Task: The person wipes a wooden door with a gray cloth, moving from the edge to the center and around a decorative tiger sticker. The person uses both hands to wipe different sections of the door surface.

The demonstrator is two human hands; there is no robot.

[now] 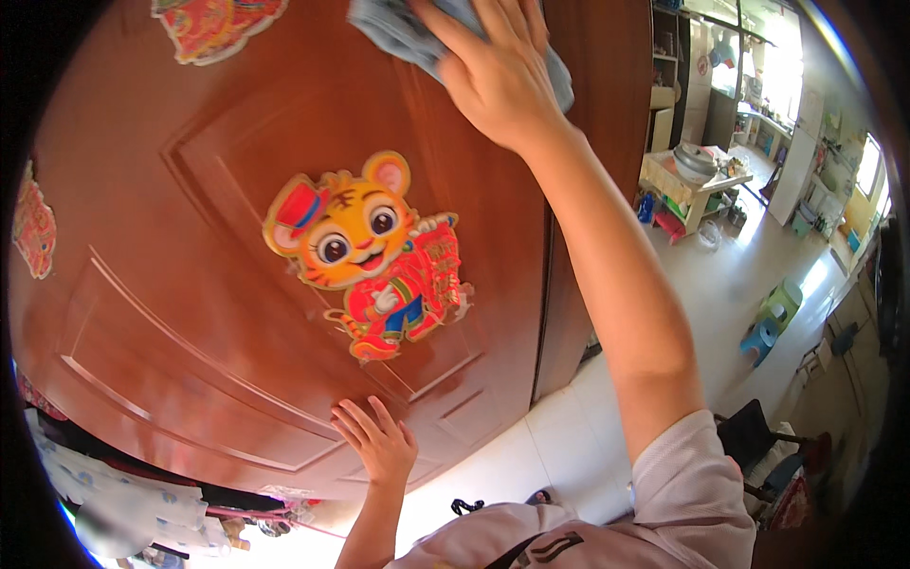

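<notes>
A brown panelled wooden door (pixel 227 313) fills the left and middle of the view. My right hand (pixel 507 81) reaches up to its top edge area and presses a blue-grey cloth (pixel 384 28) against the surface; the fingers lie over the cloth, their tips partly cut off by the frame. Lower down, my left hand (pixel 379 441) rests on the door with its fingers apart, holding nothing. Between the two hands is a tiger sticker (pixel 365 256) in a red hat and jacket. Part of a red sticker (pixel 218 24) shows at the upper left.
Another red sticker (pixel 36 223) is at the far left. To the right, a table (pixel 687 185) bears a lidded pot (pixel 695 163). Green and blue stools (pixel 777 308) stand on the pale floor, with a dark chair (pixel 749 431) nearer. Fabric (pixel 142 493) hangs at the lower left.
</notes>
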